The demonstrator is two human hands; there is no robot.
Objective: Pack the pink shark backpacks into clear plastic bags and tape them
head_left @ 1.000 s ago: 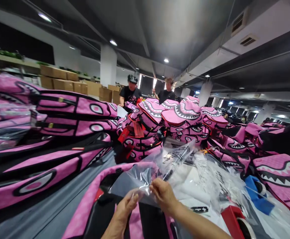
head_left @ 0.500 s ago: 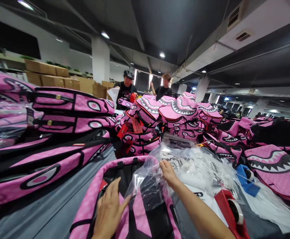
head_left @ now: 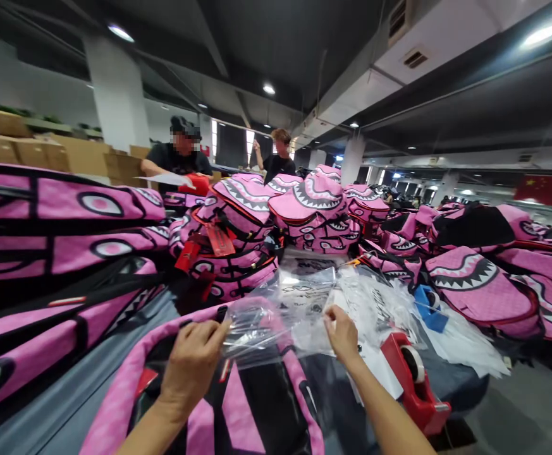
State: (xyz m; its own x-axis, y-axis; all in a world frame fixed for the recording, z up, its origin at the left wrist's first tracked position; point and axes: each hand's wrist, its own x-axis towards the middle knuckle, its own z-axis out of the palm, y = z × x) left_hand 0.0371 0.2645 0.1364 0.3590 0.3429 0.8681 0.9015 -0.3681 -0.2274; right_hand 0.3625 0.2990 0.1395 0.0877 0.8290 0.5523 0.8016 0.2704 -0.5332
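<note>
Stretched between my two hands is a clear plastic bag [head_left: 261,332], thin and shiny. My left hand [head_left: 195,357] pinches its left edge, fingers closed. On the other side my right hand [head_left: 341,333] grips the bag with curled fingers. Beneath it lies a pink and black backpack [head_left: 242,411] with its strap side up, its lower part cut off by the frame. Just beyond my right hand, more clear bags with black print [head_left: 370,303] are heaped on the table.
A red tape dispenser [head_left: 413,379] and a blue one [head_left: 431,308] stand at the right. Pink shark-mouth backpacks are piled at the left [head_left: 67,208], centre [head_left: 242,202] and right [head_left: 484,284]. Two people in black [head_left: 176,151] stand behind the piles. Cardboard boxes [head_left: 33,151] are stacked back left.
My left hand has risen from the backpack and now holds the plastic bag. The bag is drawn out sideways between both hands. The view has turned to the right.
</note>
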